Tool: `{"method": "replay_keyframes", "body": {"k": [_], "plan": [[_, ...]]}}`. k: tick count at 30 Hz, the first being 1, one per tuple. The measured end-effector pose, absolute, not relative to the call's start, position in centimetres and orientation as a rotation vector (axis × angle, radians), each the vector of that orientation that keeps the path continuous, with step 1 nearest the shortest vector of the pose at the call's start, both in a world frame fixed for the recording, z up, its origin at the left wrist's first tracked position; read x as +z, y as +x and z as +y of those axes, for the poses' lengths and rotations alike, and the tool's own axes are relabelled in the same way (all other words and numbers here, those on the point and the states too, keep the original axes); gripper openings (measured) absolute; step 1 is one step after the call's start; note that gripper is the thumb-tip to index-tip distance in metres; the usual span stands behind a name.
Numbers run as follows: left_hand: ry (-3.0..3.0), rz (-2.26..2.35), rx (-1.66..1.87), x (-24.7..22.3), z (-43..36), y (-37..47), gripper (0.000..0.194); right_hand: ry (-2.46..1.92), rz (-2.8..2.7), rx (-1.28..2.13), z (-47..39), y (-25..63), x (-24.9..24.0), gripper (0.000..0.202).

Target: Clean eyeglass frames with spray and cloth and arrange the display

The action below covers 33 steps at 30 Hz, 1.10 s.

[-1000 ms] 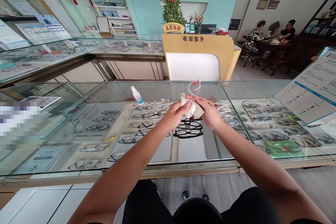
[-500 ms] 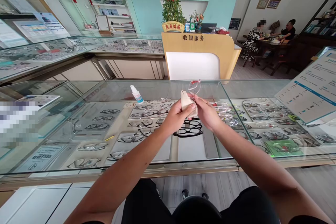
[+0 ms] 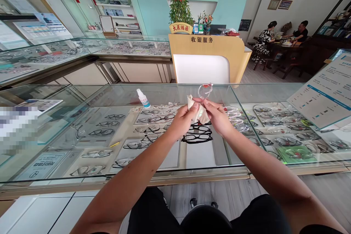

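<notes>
Above the glass display counter, my left hand (image 3: 183, 119) is closed on a cream cleaning cloth (image 3: 203, 117), which wraps partly around a pair of eyeglasses (image 3: 205, 90). One round, clear-rimmed lens of the glasses sticks up past my fingers; the rest is hidden by cloth and hands. My right hand (image 3: 218, 116) pinches the frame of these glasses near the middle, close against the cloth. To the left, a white spray bottle (image 3: 143, 99) with a blue label stands on the counter glass.
Under the glass counter top (image 3: 164, 93) lie several rows of eyeglasses, including black frames (image 3: 196, 138). A printed sign (image 3: 325, 91) leans at the right. A cashier desk (image 3: 238, 58) stands beyond. Two people sit at a table (image 3: 285, 45) at the far right.
The cloth has opened out and been bunched lower around the glasses, with my left thumb shifted up. The glasses have turned slightly and moved a little to the right.
</notes>
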<state>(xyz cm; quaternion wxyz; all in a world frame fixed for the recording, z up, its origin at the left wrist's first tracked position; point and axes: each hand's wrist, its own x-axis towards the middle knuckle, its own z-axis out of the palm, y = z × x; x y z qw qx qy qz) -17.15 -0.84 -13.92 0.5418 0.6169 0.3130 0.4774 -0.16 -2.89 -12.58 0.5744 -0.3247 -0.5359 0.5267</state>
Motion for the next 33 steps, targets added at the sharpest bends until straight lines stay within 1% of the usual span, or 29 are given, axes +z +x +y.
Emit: {"method": "replay_keyframes", "body": {"k": [4,7,13,17,19,22,27,33], "plan": [[1.473,0.617,1.004,-14.0,-0.2,-17.8,0.061,-0.734,-1.186,1.235,-2.5,0.1,-12.2,0.050],[1.522,0.607,0.978,-13.2,-0.5,-17.8,0.063,-0.713,-1.170,1.224,-2.3,0.0,-12.4,0.047],[1.524,0.589,1.111,-12.5,-1.4,-16.7,0.065,-0.779,-1.209,1.193,-2.5,-0.6,-13.3,0.059],[1.516,0.692,1.253,-12.6,-1.6,-16.4,0.065,-0.785,-1.319,1.079,-3.3,-1.2,-12.9,0.064],[1.509,0.755,1.307,-12.9,-1.5,-16.5,0.067,-0.773,-1.353,1.020,-3.7,-1.5,-12.5,0.061],[1.456,0.770,1.283,-13.4,-1.1,-16.5,0.070,-0.759,-1.363,0.964,-3.8,-1.4,-12.0,0.061],[1.421,0.813,1.295,-14.3,0.0,-16.7,0.074,-0.784,-1.328,0.886,-2.6,0.3,-11.6,0.048],[1.389,0.753,1.361,-13.4,1.2,-18.1,0.069,-0.727,-1.253,0.873,-0.8,3.0,-11.4,0.039]]}}
